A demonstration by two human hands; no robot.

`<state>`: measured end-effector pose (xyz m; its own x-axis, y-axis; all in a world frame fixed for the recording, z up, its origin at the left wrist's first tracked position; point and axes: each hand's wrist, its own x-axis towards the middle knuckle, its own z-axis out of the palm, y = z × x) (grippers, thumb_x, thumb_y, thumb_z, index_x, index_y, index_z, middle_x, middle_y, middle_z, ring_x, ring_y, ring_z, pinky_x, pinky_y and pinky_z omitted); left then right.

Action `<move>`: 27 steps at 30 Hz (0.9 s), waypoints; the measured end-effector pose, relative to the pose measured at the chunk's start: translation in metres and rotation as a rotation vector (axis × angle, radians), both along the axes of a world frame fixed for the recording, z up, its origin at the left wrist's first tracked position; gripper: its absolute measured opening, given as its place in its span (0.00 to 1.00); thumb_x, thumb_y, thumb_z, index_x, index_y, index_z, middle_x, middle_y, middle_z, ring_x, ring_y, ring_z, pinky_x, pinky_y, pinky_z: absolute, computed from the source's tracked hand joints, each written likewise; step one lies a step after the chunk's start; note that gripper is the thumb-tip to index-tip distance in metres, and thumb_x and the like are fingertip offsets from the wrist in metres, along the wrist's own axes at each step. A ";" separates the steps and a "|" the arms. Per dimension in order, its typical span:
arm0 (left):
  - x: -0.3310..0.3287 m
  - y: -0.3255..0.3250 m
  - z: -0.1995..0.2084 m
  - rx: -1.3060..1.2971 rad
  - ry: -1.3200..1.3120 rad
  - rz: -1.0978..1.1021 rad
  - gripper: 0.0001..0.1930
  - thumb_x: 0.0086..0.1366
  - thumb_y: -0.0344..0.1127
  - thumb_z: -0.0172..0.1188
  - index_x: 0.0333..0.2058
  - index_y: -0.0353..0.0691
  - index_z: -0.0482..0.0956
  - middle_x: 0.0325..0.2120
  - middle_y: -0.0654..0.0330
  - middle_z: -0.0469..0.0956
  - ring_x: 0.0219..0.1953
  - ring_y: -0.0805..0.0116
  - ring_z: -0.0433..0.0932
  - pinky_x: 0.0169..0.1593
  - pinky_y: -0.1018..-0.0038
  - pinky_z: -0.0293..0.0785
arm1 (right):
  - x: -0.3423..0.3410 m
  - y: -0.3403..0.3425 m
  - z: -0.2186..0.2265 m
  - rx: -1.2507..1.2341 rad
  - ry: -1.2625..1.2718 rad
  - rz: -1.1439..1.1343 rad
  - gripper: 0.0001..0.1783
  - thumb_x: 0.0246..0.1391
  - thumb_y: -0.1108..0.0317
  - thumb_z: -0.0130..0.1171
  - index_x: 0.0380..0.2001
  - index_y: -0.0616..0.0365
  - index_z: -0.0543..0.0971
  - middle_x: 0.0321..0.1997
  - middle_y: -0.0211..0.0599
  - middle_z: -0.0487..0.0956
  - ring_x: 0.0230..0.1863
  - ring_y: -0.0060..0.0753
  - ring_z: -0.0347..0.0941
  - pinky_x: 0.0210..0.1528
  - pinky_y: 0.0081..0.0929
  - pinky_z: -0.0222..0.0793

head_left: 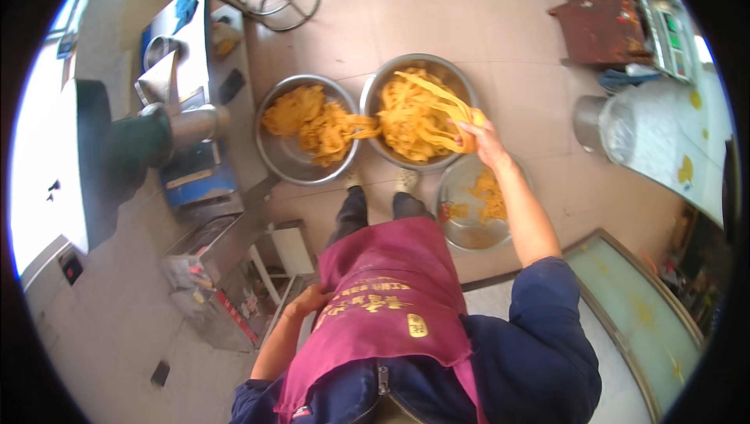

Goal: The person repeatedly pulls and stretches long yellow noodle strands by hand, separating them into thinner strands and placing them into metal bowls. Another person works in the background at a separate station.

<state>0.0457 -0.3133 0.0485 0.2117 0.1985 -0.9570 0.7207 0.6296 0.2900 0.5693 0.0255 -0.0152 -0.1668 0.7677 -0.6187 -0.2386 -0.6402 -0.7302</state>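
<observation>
Head view shows the right hand (475, 133) clenched around a bunch of long yellow-orange dough strips (426, 115), which run leftward from the grip, their long axis lying across the middle steel basin (375, 88) on the floor. Left hand (308, 299) rests loosely curled against the maroon apron (391, 283), holding nothing.

Head cam: I look steeply down from head height | fisheye, wide | floor (500, 25) far below | single view.
</observation>
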 end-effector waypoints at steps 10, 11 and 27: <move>0.014 -0.012 0.020 -0.067 -0.129 0.017 0.21 0.67 0.48 0.62 0.49 0.37 0.84 0.44 0.43 0.84 0.48 0.55 0.84 0.52 0.62 0.76 | -0.045 -0.140 -0.108 -0.504 -0.546 0.837 0.34 0.61 0.51 0.64 0.61 0.65 0.73 0.47 0.47 0.84 0.36 0.37 0.84 0.27 0.35 0.81; 0.011 -0.010 0.027 -0.032 -0.193 -0.035 0.20 0.66 0.47 0.61 0.50 0.38 0.83 0.45 0.44 0.85 0.46 0.56 0.84 0.51 0.62 0.77 | -0.051 -0.169 -0.120 -0.458 -0.501 0.990 0.36 0.61 0.48 0.64 0.62 0.65 0.72 0.49 0.49 0.83 0.36 0.40 0.84 0.26 0.35 0.82; 0.004 0.200 -0.437 0.176 0.170 0.202 0.24 0.63 0.38 0.67 0.54 0.34 0.72 0.35 0.54 0.83 0.33 0.60 0.84 0.41 0.66 0.80 | -0.128 -0.266 -0.193 0.086 -0.911 0.606 0.15 0.54 0.68 0.66 0.45 0.59 0.80 0.47 0.45 0.77 0.52 0.53 0.73 0.56 0.45 0.70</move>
<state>0.0497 -0.1135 -0.3884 -0.0090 0.3862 -0.9224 0.6338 0.7157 0.2935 0.4409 -0.2409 -0.2084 -0.0386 0.7593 -0.6496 0.7500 -0.4076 -0.5209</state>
